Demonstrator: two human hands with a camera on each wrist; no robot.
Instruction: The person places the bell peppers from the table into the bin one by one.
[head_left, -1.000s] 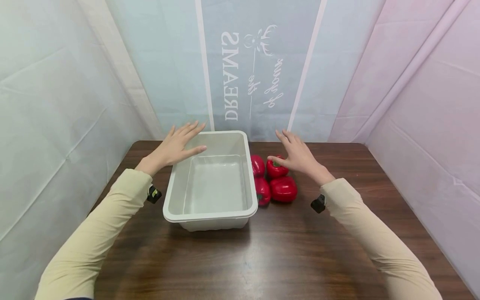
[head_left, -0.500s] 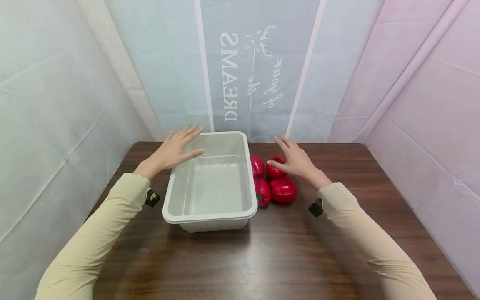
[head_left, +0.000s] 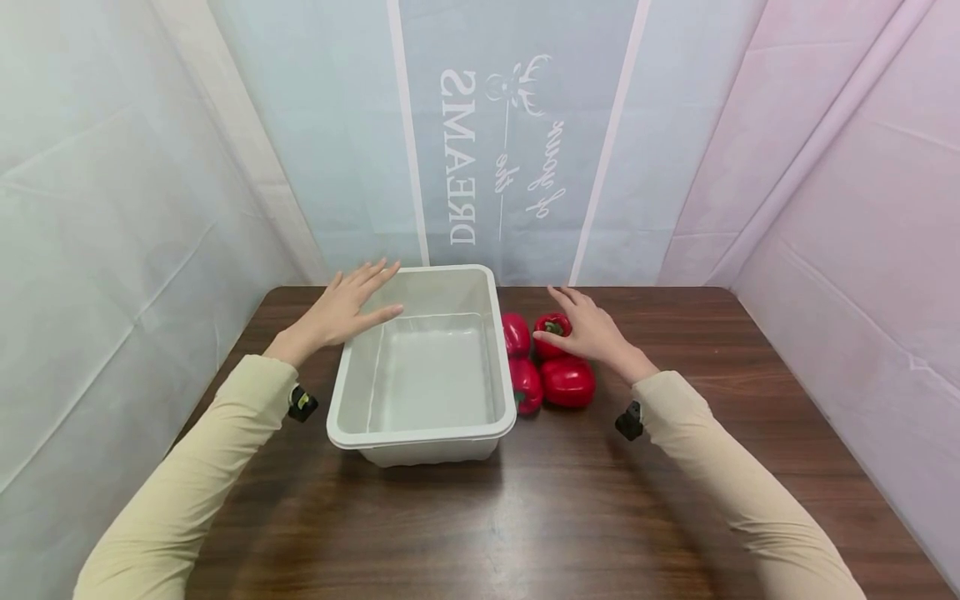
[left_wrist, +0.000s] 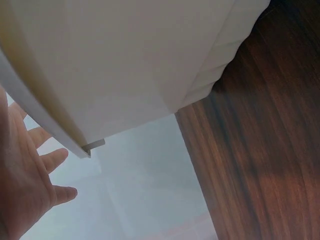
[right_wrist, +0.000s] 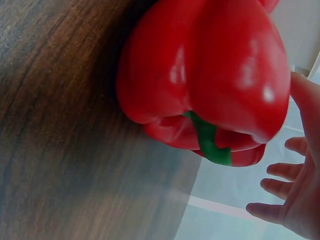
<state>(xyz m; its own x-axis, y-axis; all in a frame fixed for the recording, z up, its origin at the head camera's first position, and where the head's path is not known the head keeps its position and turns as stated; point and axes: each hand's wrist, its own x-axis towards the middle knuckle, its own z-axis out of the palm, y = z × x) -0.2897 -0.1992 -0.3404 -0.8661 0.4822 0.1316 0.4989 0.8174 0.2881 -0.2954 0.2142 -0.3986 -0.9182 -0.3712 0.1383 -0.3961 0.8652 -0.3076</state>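
A pale grey plastic basin [head_left: 435, 375] stands on the table, with nothing inside it. Over its far left rim hovers my left hand [head_left: 341, 308], fingers spread and thumb above the opening; the left wrist view shows this hand [left_wrist: 27, 175] beside the basin's rim [left_wrist: 42, 107]. Right of the basin several red bell peppers sit bunched together, among them a front one [head_left: 567, 382] and a back one with a green stem [head_left: 553, 329]. My right hand [head_left: 592, 329] is just above the back pepper, fingers extended, holding nothing. A pepper [right_wrist: 205, 75] fills much of the right wrist view.
The dark wooden table [head_left: 555, 517] extends in front and to the right of the peppers. Pale cloth walls enclose it, with a printed back cloth [head_left: 517, 167] at the far edge. A small black camera [head_left: 630, 421] is strapped at the right wrist, another [head_left: 302, 404] at the left.
Both hands have lowered slightly toward the basin and peppers, the left also drifting a little left. The basin and peppers have stayed in place.
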